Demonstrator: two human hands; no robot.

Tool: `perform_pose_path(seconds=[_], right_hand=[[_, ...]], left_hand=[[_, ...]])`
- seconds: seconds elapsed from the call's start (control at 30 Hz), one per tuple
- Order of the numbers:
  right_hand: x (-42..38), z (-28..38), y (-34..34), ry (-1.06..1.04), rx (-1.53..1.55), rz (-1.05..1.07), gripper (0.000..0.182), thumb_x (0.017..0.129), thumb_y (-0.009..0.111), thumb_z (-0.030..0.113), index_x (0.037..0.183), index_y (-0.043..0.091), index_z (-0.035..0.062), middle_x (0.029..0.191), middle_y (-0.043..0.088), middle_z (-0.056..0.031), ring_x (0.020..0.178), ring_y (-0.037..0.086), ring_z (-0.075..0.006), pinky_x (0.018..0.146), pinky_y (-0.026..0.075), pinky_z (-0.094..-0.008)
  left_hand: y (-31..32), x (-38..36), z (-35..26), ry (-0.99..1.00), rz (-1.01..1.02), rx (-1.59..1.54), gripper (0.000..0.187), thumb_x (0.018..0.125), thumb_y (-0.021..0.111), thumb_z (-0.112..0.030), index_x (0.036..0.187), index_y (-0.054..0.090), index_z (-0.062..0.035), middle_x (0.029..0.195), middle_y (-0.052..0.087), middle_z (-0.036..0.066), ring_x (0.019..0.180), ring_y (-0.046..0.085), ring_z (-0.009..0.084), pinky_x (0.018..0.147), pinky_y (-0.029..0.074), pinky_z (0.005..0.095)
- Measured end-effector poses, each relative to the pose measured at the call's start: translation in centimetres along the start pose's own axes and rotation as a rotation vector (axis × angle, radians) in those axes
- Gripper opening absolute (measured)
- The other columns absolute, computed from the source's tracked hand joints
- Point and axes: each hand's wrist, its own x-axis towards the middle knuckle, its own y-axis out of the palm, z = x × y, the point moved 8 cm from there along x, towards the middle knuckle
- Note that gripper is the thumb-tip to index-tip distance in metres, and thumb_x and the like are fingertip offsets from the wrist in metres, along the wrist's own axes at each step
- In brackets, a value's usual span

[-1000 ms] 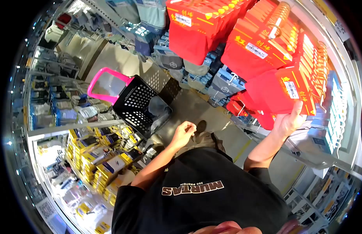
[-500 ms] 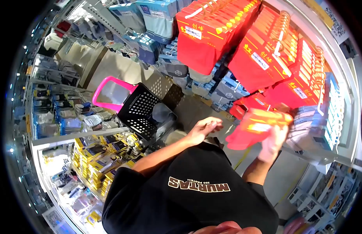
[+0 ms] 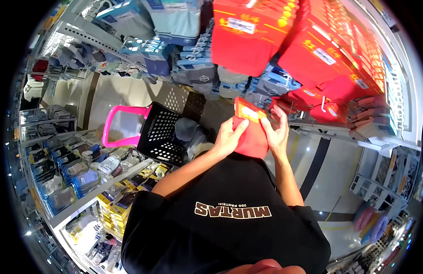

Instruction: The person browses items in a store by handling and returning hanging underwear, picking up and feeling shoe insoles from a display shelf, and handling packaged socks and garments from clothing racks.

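In front of my chest is a red sock pack (image 3: 251,139) with an orange-red header card and a pale label. My left hand (image 3: 227,137) is closed on its left edge, thumb across the front. On the other edge, my right hand (image 3: 277,136) grips with the thumb at the card, its other fingers curled and raised beside it. Beyond my hands, similar red packs (image 3: 248,50) hang in rows on hooks; more red packs (image 3: 318,59) hang to the right.
A black perforated basket (image 3: 161,132) with a pink handle (image 3: 106,128) stands left of my arms, grey items inside. Blue-carded packs (image 3: 175,20) hang beyond it. Shelves of packaged socks (image 3: 86,178) line the left. Another rack (image 3: 380,176) stands at right, near colourful rings (image 3: 379,228).
My right hand has brought the red sock pack leftward to my chest. My left hand, apart from it before, now holds its other edge. The view has shifted slightly.
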Motion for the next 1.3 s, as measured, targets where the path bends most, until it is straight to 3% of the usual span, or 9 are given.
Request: perform_pose_path(seconds=[0.13,0.23,0.4,0.5,0.6,0.93,1.1,1.2,1.3], right_hand=[[-2.4,6.0,4.9,-0.288,-0.135,0.347,0.061,0.072,0.085,0.023,0.124,0.06,0.0053,0.133,0.053,-0.0139,0.123,0.052,-0.0288,0.102,0.043,-0.041],[-4.6,6.7,8.3,-0.27,-0.275,0.419,0.066,0.064,0.09,0.02,0.123,0.062,0.0117,0.135,0.053,-0.0165,0.125,0.05,-0.036,0.103,0.044,-0.0442],[-4.6,4.4,8.7,-0.113,-0.118,0.21,0.036,0.078,0.056,-0.013,0.108,0.067,0.0027,0.125,0.057,-0.017,0.117,0.058,-0.0301,0.097,0.047,-0.0346],[-5.2,3.1,8.1,0.099,0.011,0.045,0.019,0.092,0.049,-0.004,0.106,0.061,-0.0022,0.108,0.064,-0.0088,0.087,0.061,-0.012,0.078,0.05,-0.025],[-5.6,0.7,6.4,0.194,0.248,-0.14,0.017,0.098,0.043,0.009,0.101,0.059,0.001,0.085,0.064,-0.0027,0.072,0.055,-0.0076,0.065,0.047,-0.0238],[-5.7,-1.8,4.0,0.368,0.713,-0.027,0.03,0.101,0.048,0.017,0.124,0.054,-0.0007,0.118,0.062,-0.0114,0.107,0.061,-0.019,0.096,0.048,-0.0334],[-6.4,2.3,3.4,0.139,0.417,0.325,0.075,0.077,0.081,0.008,0.14,0.042,-0.0004,0.131,0.055,-0.0105,0.121,0.053,-0.0187,0.102,0.044,-0.0324],[-6.2,0.0,1.6,0.186,0.236,0.181,0.051,0.083,0.073,0.006,0.13,0.054,-0.001,0.111,0.066,-0.009,0.102,0.062,-0.0164,0.092,0.051,-0.0319],[-5.8,-2.0,0.7,0.183,0.499,0.115,0.038,0.093,0.065,0.013,0.127,0.056,-0.0009,0.107,0.066,-0.0087,0.095,0.062,-0.0132,0.086,0.051,-0.0282]], left_hand=[[-3.8,0.3,0.2,-0.035,-0.094,-0.007,0.032,0.1,0.056,-0.027,0.112,0.061,0.0019,0.1,0.067,0.007,0.09,0.061,0.0105,0.082,0.049,0.0279],[-4.7,0.8,0.4,-0.122,-0.065,-0.129,0.034,0.101,0.056,-0.032,0.113,0.059,-0.0003,0.102,0.064,0.006,0.093,0.059,0.0111,0.083,0.049,0.028],[-4.2,1.1,0.7,-0.254,0.035,-0.382,0.032,0.102,0.054,-0.036,0.112,0.055,-0.0052,0.106,0.058,0.003,0.099,0.055,0.0098,0.089,0.045,0.0265],[-3.6,1.3,1.6,-0.253,0.029,-0.436,0.028,0.102,0.054,-0.033,0.107,0.057,-0.0058,0.1,0.057,0.0,0.093,0.052,0.0069,0.085,0.043,0.0242],[-3.7,1.8,2.2,-0.197,0.037,-0.312,0.027,0.102,0.056,-0.031,0.094,0.06,-0.005,0.084,0.055,-0.004,0.078,0.045,0.0035,0.072,0.041,0.022],[-0.3,0.1,1.6,-0.313,0.02,-0.489,0.028,0.102,0.054,-0.032,0.101,0.062,-0.0048,0.097,0.065,0.002,0.088,0.06,0.0082,0.079,0.05,0.0256],[2.0,-0.1,2.1,-0.309,0.073,-0.42,0.021,0.101,0.057,-0.027,0.102,0.061,-0.0059,0.098,0.065,0.003,0.087,0.062,0.0093,0.078,0.051,0.0254],[3.8,-0.1,1.9,-0.284,0.097,-0.401,0.019,0.1,0.058,-0.024,0.104,0.059,-0.005,0.096,0.065,0.004,0.087,0.065,0.0126,0.079,0.052,0.0265],[5.0,-0.4,1.9,-0.256,0.136,-0.388,0.019,0.1,0.058,-0.023,0.105,0.058,-0.0044,0.095,0.065,0.006,0.089,0.067,0.0169,0.08,0.053,0.0291]])
